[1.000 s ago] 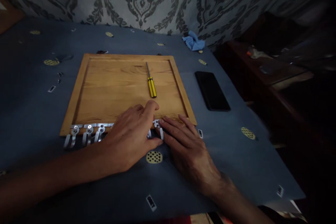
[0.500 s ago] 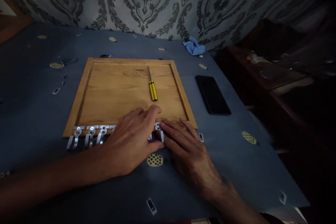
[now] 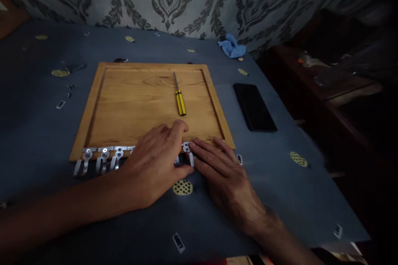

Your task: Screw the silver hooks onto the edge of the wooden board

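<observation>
A metal hook rail (image 3: pixel 104 155) lies along the near edge of a wooden board (image 3: pixel 137 103). The left hand (image 3: pixel 155 165) rests palm-down over the rail's middle, its fingers loosely spread rather than clenched. The right hand (image 3: pixel 224 178) lies flat at the board's near right corner, with straight fingertips touching the end hook. The rail looks thin, stiff, light and smooth, and is probably best pinched on its flat strip between hooks. A yellow screwdriver (image 3: pixel 179 100) lies on the board and a dark phone (image 3: pixel 254 107) just right of it.
</observation>
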{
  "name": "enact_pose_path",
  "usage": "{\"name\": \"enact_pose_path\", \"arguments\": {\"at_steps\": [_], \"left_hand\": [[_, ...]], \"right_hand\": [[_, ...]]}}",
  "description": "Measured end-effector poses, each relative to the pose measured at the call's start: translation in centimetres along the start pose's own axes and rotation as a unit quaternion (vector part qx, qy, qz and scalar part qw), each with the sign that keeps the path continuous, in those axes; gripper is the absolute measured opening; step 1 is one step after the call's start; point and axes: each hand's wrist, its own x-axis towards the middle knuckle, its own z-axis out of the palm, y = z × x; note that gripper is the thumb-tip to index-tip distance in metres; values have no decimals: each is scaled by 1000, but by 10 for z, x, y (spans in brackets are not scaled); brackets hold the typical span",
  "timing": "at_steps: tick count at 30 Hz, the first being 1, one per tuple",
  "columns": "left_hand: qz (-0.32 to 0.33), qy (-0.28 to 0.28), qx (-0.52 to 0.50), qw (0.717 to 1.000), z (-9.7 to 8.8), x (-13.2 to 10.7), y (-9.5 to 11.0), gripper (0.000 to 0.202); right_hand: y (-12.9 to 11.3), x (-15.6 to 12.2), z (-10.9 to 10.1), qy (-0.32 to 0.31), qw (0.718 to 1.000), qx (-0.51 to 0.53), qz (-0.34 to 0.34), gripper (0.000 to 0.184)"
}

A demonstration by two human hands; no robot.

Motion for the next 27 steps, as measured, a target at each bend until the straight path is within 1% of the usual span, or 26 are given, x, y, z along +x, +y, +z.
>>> {"name": "enact_pose_path", "arguments": {"at_steps": [6, 14, 20, 27], "left_hand": [[5, 6, -1, 1000, 1, 1, 0, 56], [-1, 4, 2, 1000, 0, 0, 0, 57], [-9, -6, -22, 1000, -4, 0, 1, 65], [-1, 6, -17, 1000, -3, 0, -3, 68]], "right_hand": [[2, 0, -2, -4, 1000, 0, -2, 38], [1, 1, -2, -9, 1000, 6, 1, 51], [2, 0, -2, -7, 1000, 0, -5, 55], [2, -1, -1, -6, 1000, 4, -1, 58]]}}
